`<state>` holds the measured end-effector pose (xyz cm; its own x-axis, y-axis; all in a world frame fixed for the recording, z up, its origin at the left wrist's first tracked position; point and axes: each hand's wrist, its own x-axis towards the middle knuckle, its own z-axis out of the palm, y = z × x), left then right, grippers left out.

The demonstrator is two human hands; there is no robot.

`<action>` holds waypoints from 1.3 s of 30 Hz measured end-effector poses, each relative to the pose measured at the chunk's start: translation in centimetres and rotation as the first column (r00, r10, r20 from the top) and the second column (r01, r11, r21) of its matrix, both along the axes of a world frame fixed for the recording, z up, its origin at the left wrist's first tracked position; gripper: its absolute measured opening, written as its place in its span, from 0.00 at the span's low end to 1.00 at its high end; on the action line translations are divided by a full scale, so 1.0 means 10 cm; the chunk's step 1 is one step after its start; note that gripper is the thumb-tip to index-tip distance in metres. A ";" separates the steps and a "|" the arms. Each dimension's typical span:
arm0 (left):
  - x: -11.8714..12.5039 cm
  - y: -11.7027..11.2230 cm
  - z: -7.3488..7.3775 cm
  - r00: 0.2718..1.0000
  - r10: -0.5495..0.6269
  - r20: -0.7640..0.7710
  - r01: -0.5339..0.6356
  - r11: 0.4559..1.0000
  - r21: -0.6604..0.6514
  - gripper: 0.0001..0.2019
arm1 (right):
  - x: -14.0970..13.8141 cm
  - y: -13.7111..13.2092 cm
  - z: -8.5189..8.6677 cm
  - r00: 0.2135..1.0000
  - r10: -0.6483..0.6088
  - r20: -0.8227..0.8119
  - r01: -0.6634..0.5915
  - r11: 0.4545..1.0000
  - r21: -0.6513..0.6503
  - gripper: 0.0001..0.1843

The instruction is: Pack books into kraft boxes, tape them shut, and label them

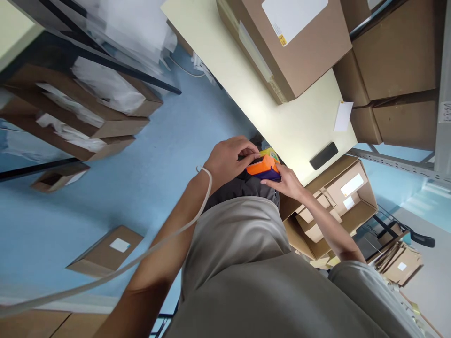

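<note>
Low in front of my body, near the cream table's edge, is a small orange and purple box-like packet (262, 167). A yellow-green part (269, 153) shows behind it. My right hand (287, 180) grips the packet from the right side, thumb below and fingers partly hidden behind it. On the other side, my left hand (230, 158) has its fingers bent and pressed together at the packet's upper left edge. Whether these fingertips hold a flap or only touch the packet cannot be made out. A white cord (183, 228) loops round my left wrist and runs off to the lower left.
On the cream table (211, 47) are a large cardboard box (299, 56), a black phone (323, 156) and a white card (343, 116). An open carton (366, 188) with smaller boxes stands at right. Another box (105, 251) lies on the blue floor (155, 173).
</note>
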<state>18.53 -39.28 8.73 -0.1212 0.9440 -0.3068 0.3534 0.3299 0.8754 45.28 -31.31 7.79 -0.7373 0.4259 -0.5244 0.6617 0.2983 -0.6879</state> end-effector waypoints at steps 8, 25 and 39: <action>0.10 -0.36 0.32 0.971 0.130 -0.199 -0.060 0.944 0.323 0.12 | -0.05 -0.17 -0.04 0.986 0.031 -0.161 0.014 0.962 0.274 0.24; 0.17 -0.80 0.97 0.938 0.127 -0.322 0.117 0.760 0.639 0.22 | 0.24 -0.30 0.33 0.971 0.119 -0.206 -0.015 0.895 0.446 0.19; 0.18 0.06 -0.32 0.902 0.411 -0.135 -0.360 0.886 0.291 0.13 | 0.58 0.41 -0.28 0.998 -0.051 0.027 0.029 0.852 0.523 0.35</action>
